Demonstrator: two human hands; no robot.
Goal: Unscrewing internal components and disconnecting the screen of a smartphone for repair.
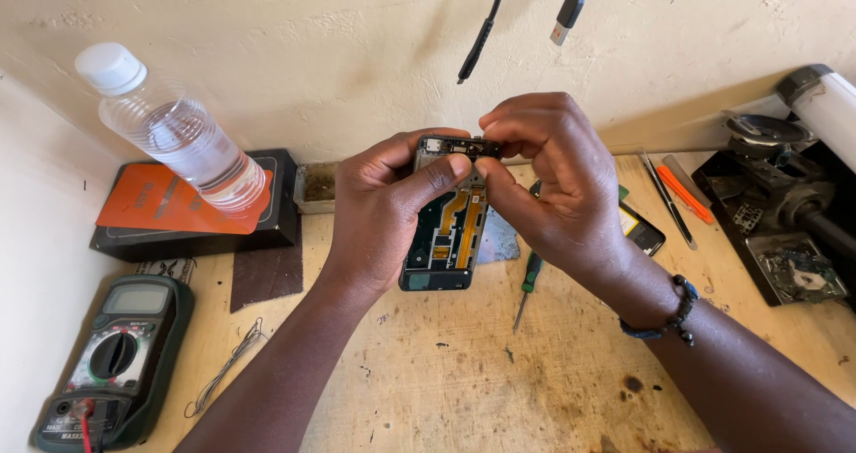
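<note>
I see my left hand (385, 205) wrapped around an opened phone (443, 226), fingers curled behind its left edge and the thumb pressed across its front near the top, so the hand is closed firmly on it. The phone is held upright above the wooden bench (464, 373), its back cover off and a green board with orange flex strips showing. My right hand (557, 181) meets the phone at its top edge; the fingers are bunched and pinched together on a small dark part there, though I cannot tell whether they grip that part alone or only press on it. A dark beaded bracelet (667, 312) sits on the right wrist. Just right of the phone and partly under the right hand lies a green-handled screwdriver (528, 284), its tip pointing toward me. Farther right of the phone lie an orange pry tool (685, 194) and thin tweezers (664, 199), and beyond them a dark tray of scrap parts (794, 270). Well to the left of the phone a clear water bottle (174, 132) leans over an orange-and-black box (192, 205), and a green multimeter (116, 359) lies nearer me. Above the phone two cable ends (526, 20) hang against the wall.
</note>
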